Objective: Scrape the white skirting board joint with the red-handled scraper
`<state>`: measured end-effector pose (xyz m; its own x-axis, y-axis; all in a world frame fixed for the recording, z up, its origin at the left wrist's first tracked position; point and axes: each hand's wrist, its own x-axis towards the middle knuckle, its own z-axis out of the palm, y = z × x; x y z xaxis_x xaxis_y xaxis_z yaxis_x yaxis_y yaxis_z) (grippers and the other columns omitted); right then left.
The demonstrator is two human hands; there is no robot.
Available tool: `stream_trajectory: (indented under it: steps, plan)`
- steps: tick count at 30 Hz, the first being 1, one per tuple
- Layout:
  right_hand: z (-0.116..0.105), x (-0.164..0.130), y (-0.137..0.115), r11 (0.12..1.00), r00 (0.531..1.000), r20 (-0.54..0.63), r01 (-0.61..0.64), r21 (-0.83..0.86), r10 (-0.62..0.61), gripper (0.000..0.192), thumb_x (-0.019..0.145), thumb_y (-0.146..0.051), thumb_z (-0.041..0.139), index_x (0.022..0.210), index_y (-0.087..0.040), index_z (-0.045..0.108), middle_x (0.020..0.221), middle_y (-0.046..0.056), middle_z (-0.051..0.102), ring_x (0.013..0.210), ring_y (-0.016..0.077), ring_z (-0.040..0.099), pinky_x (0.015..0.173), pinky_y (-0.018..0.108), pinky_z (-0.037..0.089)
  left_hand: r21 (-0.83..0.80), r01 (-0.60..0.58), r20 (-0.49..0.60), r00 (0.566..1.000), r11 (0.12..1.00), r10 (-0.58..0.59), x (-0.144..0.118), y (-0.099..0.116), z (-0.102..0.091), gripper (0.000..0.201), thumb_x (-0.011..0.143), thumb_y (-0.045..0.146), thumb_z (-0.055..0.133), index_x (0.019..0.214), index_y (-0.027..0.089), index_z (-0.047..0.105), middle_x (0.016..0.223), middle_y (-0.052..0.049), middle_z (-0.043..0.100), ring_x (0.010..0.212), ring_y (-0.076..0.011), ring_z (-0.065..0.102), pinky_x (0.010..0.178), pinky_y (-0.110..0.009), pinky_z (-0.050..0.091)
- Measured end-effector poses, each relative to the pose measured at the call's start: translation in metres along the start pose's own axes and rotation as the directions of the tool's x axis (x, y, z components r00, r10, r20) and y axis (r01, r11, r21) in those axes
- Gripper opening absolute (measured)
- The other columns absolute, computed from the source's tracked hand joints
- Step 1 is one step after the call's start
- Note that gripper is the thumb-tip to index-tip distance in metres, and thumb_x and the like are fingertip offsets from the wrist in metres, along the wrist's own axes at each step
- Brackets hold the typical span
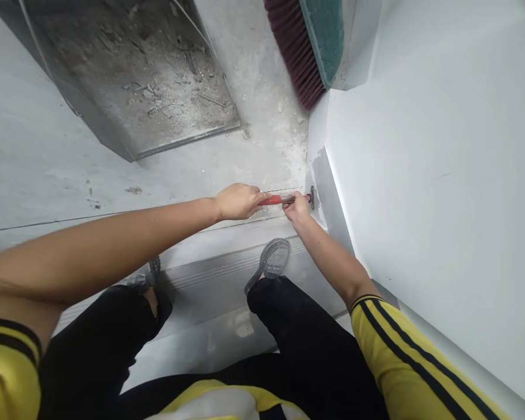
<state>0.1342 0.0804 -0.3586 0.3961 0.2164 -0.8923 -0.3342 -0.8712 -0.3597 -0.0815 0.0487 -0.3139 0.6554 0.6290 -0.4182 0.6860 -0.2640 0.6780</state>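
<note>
A scraper (284,199) with a red handle and a grey metal shaft lies almost flat above the floor. Its small dark blade touches the foot of the white wall (437,175) on the right. My left hand (238,201) is shut around the red handle. My right hand (297,208) grips the shaft nearer the blade. Both arms reach forward from yellow sleeves with black stripes. I crouch in black trousers, my grey shoe (271,259) on a ridged floor strip just behind the hands.
A metal dustpan (135,76) full of grey dust and rubble lies on the concrete floor at the upper left. A broom (308,46) with dark red bristles and a teal head leans at the top by the wall. White dust and crumbs are scattered near the wall's base.
</note>
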Motion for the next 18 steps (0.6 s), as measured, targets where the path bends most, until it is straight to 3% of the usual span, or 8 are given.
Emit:
stream_trajectory:
  steps: [3, 8, 12, 18]
  plan:
    - [-0.002, 0.0, -0.001, 1.0, 0.999, 0.053, 0.008, -0.014, -0.007, 0.018, 0.064, -0.004, 0.043, 0.061, -0.018, 0.032, 0.046, -0.008, 0.042, 0.038, 0.0045, 0.039, 0.034, 0.015, 0.026, -0.004, -0.019, -0.024, 1.0, 1.0, 0.019, 0.0, 0.003, -0.004, 0.048, 0.091, 0.042, 0.03, 0.134, 0.024, 0.04, 0.1, -0.008, 0.062, 0.081, -0.0181, 0.059, 0.065, -0.026, 0.036]
    - [0.003, 0.0, -0.005, 0.999, 0.999, 0.004, 0.044, -0.013, -0.044, 0.019, 0.064, -0.004, 0.043, 0.061, -0.018, 0.031, 0.045, -0.009, 0.038, 0.037, 0.0041, 0.038, 0.034, 0.014, 0.026, 0.024, 0.024, -0.024, 0.999, 0.999, -0.023, -0.001, 0.005, -0.013, 0.044, 0.09, 0.04, 0.032, 0.129, 0.024, 0.046, 0.097, -0.007, 0.063, 0.079, -0.0181, 0.059, 0.062, -0.026, 0.036]
    - [0.008, -0.002, -0.012, 0.998, 0.995, 0.083, 0.057, -0.035, -0.054, 0.017, 0.066, -0.006, 0.045, 0.062, -0.018, 0.033, 0.048, -0.007, 0.043, 0.039, 0.0045, 0.041, 0.034, 0.014, 0.027, 0.009, 0.008, -0.076, 0.997, 1.0, -0.007, 0.0, -0.001, -0.018, 0.045, 0.09, 0.041, 0.033, 0.131, 0.026, 0.045, 0.099, -0.006, 0.063, 0.082, -0.0177, 0.059, 0.064, -0.026, 0.035]
    - [0.014, 0.001, -0.015, 1.0, 0.999, 0.043, 0.024, -0.016, -0.024, 0.015, 0.07, -0.006, 0.042, 0.065, -0.018, 0.035, 0.047, -0.007, 0.043, 0.039, 0.005, 0.042, 0.035, 0.014, 0.028, -0.005, 0.025, -0.061, 0.998, 1.0, -0.025, 0.008, -0.008, -0.021, 0.044, 0.088, 0.042, 0.035, 0.129, 0.028, 0.047, 0.098, -0.005, 0.064, 0.084, -0.0182, 0.058, 0.066, -0.026, 0.034]
